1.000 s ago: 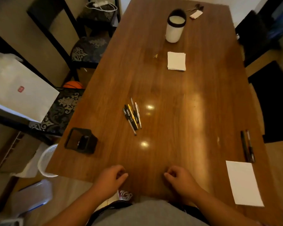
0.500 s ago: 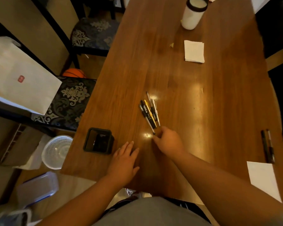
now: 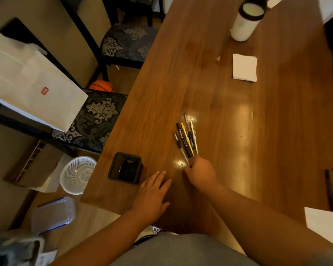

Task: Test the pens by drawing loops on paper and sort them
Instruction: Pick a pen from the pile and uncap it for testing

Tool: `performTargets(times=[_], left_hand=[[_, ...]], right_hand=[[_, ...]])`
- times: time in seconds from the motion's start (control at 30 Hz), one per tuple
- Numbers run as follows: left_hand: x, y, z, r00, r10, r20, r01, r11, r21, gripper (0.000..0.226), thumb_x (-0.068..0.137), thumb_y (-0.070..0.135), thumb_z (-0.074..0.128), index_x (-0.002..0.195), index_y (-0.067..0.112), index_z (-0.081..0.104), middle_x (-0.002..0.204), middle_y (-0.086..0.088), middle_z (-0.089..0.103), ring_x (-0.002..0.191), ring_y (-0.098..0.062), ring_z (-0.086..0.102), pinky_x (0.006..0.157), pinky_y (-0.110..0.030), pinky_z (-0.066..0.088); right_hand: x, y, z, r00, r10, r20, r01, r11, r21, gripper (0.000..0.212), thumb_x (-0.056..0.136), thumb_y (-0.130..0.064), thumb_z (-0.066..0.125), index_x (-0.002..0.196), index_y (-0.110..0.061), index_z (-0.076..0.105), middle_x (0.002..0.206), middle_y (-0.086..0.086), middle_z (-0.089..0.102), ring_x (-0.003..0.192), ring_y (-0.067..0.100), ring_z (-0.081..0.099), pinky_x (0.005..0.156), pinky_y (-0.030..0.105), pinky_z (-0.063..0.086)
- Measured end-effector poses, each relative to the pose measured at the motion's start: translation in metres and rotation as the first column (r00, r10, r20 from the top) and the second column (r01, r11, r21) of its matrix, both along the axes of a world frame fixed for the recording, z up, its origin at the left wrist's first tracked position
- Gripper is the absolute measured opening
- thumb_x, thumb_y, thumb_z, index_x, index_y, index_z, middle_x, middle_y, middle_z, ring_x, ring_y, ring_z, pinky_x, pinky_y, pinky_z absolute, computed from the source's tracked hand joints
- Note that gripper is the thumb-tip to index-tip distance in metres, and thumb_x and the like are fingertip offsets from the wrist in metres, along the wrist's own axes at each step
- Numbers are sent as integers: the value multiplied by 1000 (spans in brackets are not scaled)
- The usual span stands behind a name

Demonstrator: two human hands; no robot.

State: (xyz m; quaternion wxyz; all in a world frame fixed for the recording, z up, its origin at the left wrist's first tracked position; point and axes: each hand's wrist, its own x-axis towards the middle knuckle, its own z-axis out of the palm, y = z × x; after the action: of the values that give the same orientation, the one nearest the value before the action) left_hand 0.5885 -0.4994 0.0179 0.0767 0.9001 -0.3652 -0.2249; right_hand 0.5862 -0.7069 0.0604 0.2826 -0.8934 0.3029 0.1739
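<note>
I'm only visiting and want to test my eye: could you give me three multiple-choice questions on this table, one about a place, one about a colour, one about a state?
1. Where is the black holder? A on the floor; B left of the pens, near the table's edge; C on a shelf.
2. What colour is the cup? A red; B blue; C white with a black rim.
3. How is the left hand? A flat on the table, fingers straight; B clenched; C raised in the air.
Answers: B, it stands left of the bundle; C, white body under a dark rim; A, its palm lies down, holding nothing.
</note>
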Motion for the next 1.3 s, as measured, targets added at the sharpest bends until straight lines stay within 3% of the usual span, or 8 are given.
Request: performTargets(times=[0.2,0.37,0.53,0.67,0.77,0.9,1.07,1.3], left_hand=[[0,-3,7,999,27,-39,-29,999,-37,68,89,48,55,148,32,25,161,2,9,148,-20,3,116,-41,12],[-1,-8,20,993,103,-50,-109,983,-148,59,90,49,53,143,31,35,150,5,32,138,-16,27,108,-36,31],[-15,-20,28,996,69,-65,-83,967,-240,56,90,49,53,140,28,40,143,6,39,131,-13,34,102,-29,34],[-29,-43,39,988,-70,-138,29,960,-279,55,91,51,52,140,29,39,139,8,42,126,-10,38,99,-26,37],[-44,-66,53,949,-237,-208,178,947,-268,55,90,56,52,138,31,42,135,9,48,121,-11,45,96,-27,42],[-69,-99,69,903,-370,-217,306,910,-280,32,94,51,50,113,26,59,104,3,62,94,-15,58,68,-25,38],[-99,-141,79,903,-398,-162,349,900,-263,27,96,47,46,98,23,59,91,3,61,82,-14,56,63,-28,35],[-160,-221,87,918,-378,-121,331,897,-292,23,97,45,46,92,24,53,89,3,57,78,-15,53,63,-29,34]], right_hand=[[-40,-2,9,998,63,-24,-59,990,126,9,89,-30,63,88,-22,60,79,-3,64,69,12,62,60,29,53],[-84,-14,24,977,-194,91,165,951,263,7,92,-26,63,86,-28,60,75,-1,68,63,13,67,56,33,58],[-125,-24,48,868,-447,216,345,857,383,10,92,-23,65,83,-28,63,70,-5,71,52,9,63,45,21,49],[-155,-30,68,765,-593,252,427,760,490,9,93,-19,64,86,-15,64,72,10,71,57,17,65,55,33,52],[-176,-37,77,691,-678,253,461,682,568,14,94,-16,62,83,-7,63,68,9,70,53,13,62,51,25,50],[-205,-57,82,599,-773,211,513,572,640,18,96,-16,59,82,-5,64,63,3,69,51,11,61,48,21,49],[-242,-96,79,528,-843,104,565,440,698,25,98,-26,54,90,-6,67,70,4,71,59,14,65,60,28,54],[-286,-162,69,684,-728,52,456,483,748,24,95,-34,60,88,-12,68,68,0,68,56,9,62,53,19,49]])
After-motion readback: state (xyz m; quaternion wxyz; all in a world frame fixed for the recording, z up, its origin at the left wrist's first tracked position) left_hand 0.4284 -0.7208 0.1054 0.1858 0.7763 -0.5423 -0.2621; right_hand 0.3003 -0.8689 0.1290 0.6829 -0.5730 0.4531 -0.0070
